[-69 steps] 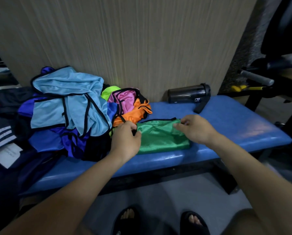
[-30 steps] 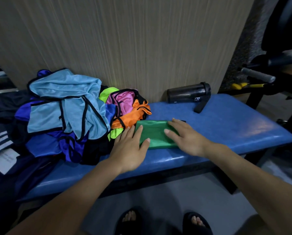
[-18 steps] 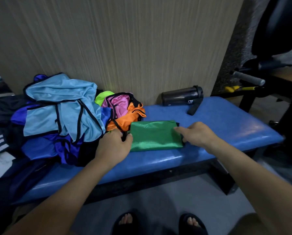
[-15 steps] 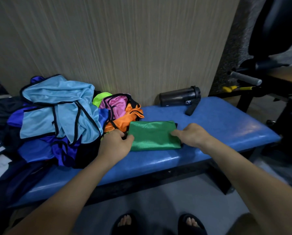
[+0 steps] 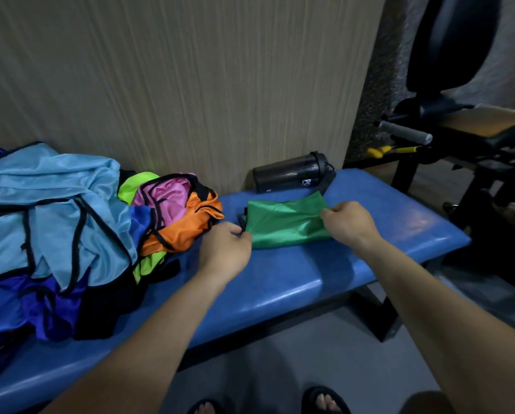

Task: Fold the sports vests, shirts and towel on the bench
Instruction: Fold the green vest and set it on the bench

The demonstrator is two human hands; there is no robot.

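Here the shiny green satin sports vest (image 5: 283,225), folded into a compact rectangle with black trim showing at its left edge, lies on the padded blue surface (image 5: 280,282) just in front of a dark plastic shaker bottle (image 5: 292,172) lying on its side by the wall. The left hand (image 5: 225,249) pinches the vest's left edge with curled fingers; the right hand (image 5: 350,224) pinches its upper right corner, lifting it slightly. To the left sits a heap of unfolded garments: a light blue vest (image 5: 50,213), a pink vest (image 5: 166,192) and an orange vest (image 5: 187,231).
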